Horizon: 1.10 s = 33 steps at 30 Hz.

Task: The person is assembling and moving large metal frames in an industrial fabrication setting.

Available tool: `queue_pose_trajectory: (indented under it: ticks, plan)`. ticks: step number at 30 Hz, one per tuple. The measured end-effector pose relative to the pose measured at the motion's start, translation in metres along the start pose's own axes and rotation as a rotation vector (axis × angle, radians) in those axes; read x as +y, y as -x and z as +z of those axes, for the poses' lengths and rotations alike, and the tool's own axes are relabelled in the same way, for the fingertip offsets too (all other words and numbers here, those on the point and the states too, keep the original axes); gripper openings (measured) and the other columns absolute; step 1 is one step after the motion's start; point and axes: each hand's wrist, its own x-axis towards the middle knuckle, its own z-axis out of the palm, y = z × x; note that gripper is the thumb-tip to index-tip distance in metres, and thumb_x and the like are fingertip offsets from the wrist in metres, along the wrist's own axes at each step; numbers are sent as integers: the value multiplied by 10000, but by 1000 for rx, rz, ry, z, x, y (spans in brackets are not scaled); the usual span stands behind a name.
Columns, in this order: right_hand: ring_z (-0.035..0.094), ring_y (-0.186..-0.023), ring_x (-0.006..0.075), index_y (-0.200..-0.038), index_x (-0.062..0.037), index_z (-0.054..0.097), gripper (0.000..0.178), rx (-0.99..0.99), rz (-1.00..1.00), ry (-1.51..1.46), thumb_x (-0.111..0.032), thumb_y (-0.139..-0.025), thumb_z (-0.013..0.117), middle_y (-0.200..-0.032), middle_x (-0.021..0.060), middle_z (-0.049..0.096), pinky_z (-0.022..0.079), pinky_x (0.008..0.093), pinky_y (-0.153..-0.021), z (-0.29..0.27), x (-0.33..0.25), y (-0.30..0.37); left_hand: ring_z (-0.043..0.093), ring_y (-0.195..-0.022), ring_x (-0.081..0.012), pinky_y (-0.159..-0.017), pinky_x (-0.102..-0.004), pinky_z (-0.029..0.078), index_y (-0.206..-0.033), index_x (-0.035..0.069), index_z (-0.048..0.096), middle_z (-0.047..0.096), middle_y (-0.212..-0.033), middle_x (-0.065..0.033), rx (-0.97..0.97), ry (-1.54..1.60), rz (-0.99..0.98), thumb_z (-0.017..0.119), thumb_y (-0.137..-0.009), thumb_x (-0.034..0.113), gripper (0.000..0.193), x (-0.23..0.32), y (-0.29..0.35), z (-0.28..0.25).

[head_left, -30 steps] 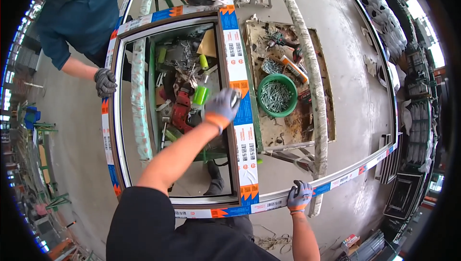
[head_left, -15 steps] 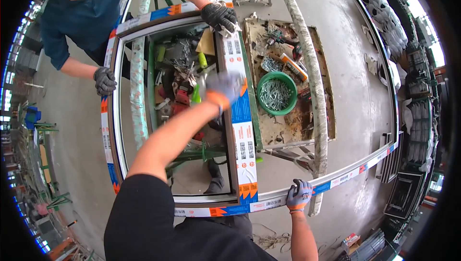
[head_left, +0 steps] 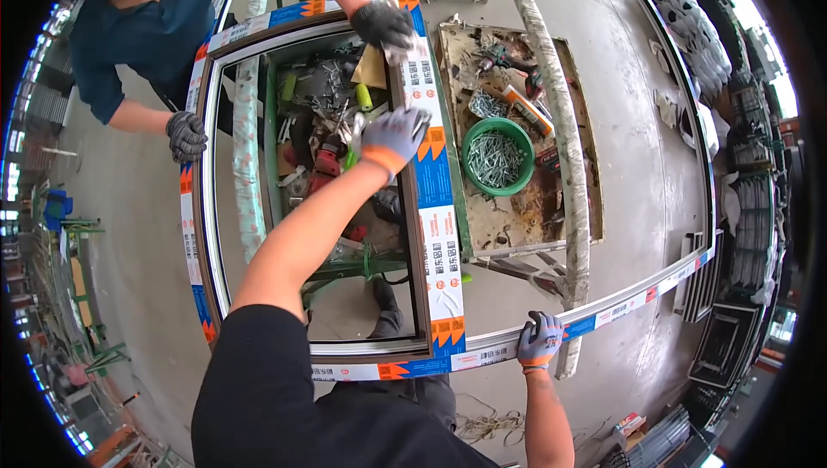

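Note:
A large metal window frame (head_left: 440,248), wrapped in printed white, blue and orange film, lies across supports. My left hand (head_left: 392,139), in a grey glove with an orange cuff, is bent over the inner edge of its middle bar. A pale rag-like scrap (head_left: 357,134) pokes out beside that hand; most of it is hidden. My right hand (head_left: 541,340), gloved alike, is closed around the near rail. Across from me, a co-worker's dark-gloved hand (head_left: 384,25) presses a whitish rag (head_left: 407,53) on the middle bar; their other hand (head_left: 185,136) holds the left side.
Beneath the frame, a green-edged tray (head_left: 297,209) holds loose tools and hardware. Right of the bar, a worn board (head_left: 534,227) carries a green bowl of screws (head_left: 497,158), a drill (head_left: 501,59) and a tube (head_left: 527,112). A wrapped support pole (head_left: 575,209) passes over it.
My left hand has shifted slightly up and left along the middle bar and is less blurred. The co-worker's rag hand has slid slightly on the bar. My right hand stays on the rail.

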Motion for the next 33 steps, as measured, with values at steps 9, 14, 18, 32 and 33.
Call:
queue_pose_trajectory:
  ticks: [9,14,18,32,33]
  plan:
    - [575,-890,322,-942,-71,624,191,-14,-25,-17,-109,-755,611,-910,112,628,417,446,-859,-2,-2,-3,644,-808,-266,-658,-422,507,-1037,143,617,643,-838,-91,3,-215,78,491,-934,397,302,-8,-28,-3]
    - [576,-900,320,-942,-71,628,192,-34,20,-17,-122,-758,611,-908,107,631,414,448,-867,-1,3,0,657,-898,-279,-772,-395,506,-1127,135,594,655,-1050,-102,-81,-237,-27,508,-916,424,367,20,16,-9]
    - [576,-905,320,-932,-73,633,182,-17,17,-27,-123,-758,613,-915,107,634,412,447,-868,-1,2,-1,652,-885,-269,-780,-383,517,-1141,135,595,644,-1049,-78,-276,-7,45,549,-893,442,398,61,126,-33]
    - [578,-903,313,-929,-81,647,166,-18,31,-22,-104,-769,606,-902,99,643,415,424,-874,-1,-3,-1,609,-986,-315,-894,-577,415,-1169,159,589,621,-1138,-79,-138,11,-14,607,-855,424,411,60,125,-25]
    - [578,-903,313,-929,-81,647,166,-19,30,-24,-104,-769,606,-902,99,643,415,424,-874,-2,-3,0,604,-973,-319,-897,-611,386,-1157,182,588,611,-1125,-61,-280,20,-11,615,-842,428,401,73,156,-31]
